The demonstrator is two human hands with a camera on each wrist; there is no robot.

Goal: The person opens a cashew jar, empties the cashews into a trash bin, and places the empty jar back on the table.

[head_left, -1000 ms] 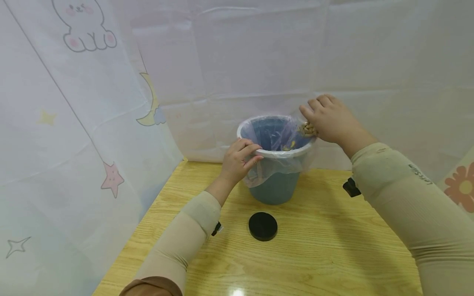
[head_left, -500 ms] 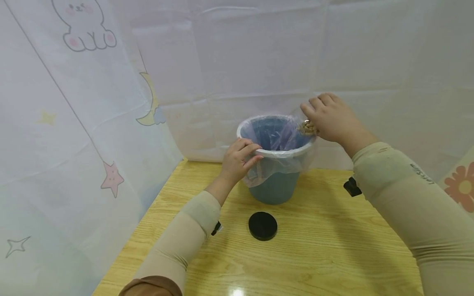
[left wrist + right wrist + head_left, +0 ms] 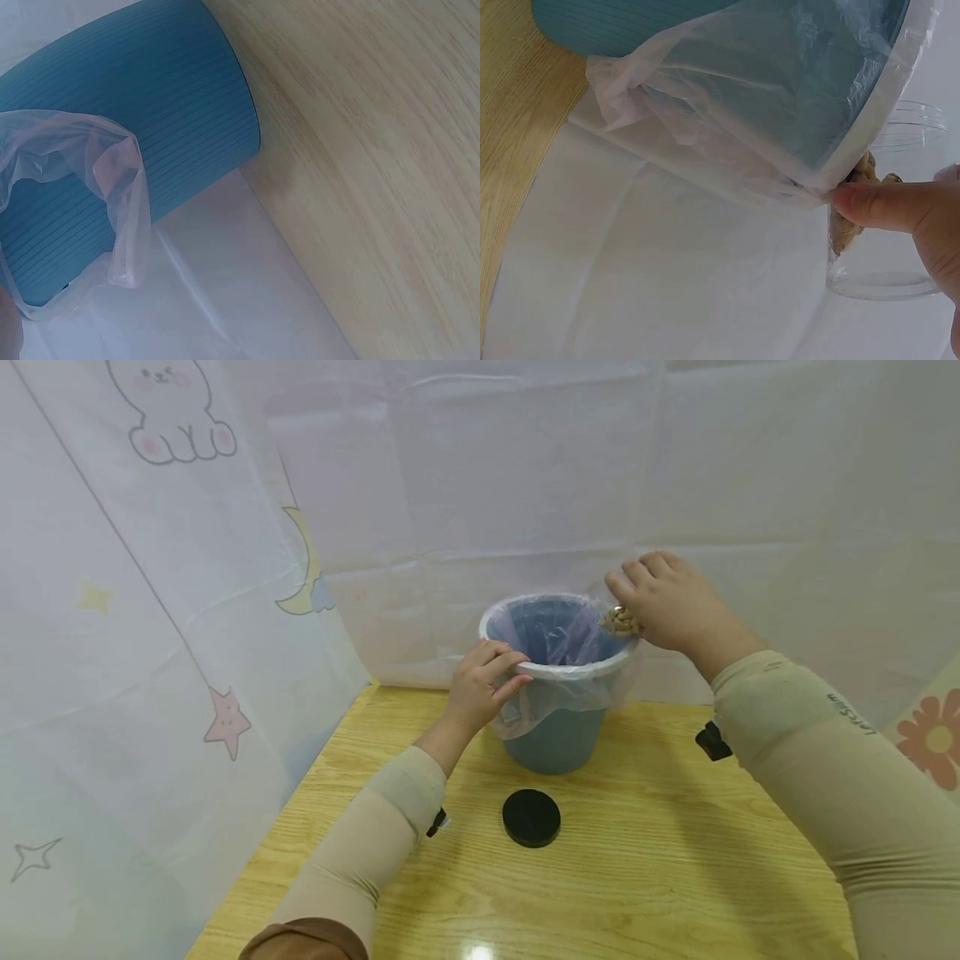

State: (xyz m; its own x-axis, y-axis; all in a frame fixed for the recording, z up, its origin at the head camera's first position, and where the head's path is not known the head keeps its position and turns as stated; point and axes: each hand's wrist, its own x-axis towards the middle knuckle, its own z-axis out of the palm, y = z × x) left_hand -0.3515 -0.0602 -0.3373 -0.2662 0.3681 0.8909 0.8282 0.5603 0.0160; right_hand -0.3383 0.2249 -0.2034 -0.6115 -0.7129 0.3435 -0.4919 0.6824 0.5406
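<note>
A blue trash can (image 3: pixel 555 743), lined with a thin translucent plastic bag (image 3: pixel 525 706), stands upright on the wooden table. My left hand (image 3: pixel 480 685) grips its white rim at the near left, thumb outside and fingers over the top. At the right side of the rim, my right hand (image 3: pixel 671 602) holds a clear jar (image 3: pixel 885 285) lying on its side, with its mouth toward the can's opening. Tan, lumpy pieces (image 3: pixel 621 622) sit inside the jar. My right thumb presses along the jar in the right wrist view. A round black lid (image 3: pixel 531 818) lies flat in front of the can.
The yellowish wooden table (image 3: pixel 637 877) meets a pale sheet (image 3: pixel 480 485) hanging close behind the can. Another printed sheet (image 3: pixel 135 635) hangs along the left side. The bag's loose edge droops around the outside of the can.
One second ago, yellowish pieces showed in the can's opening below the jar; they are out of sight now. The right hand shifted only slightly with the jar, and the left hand stayed put.
</note>
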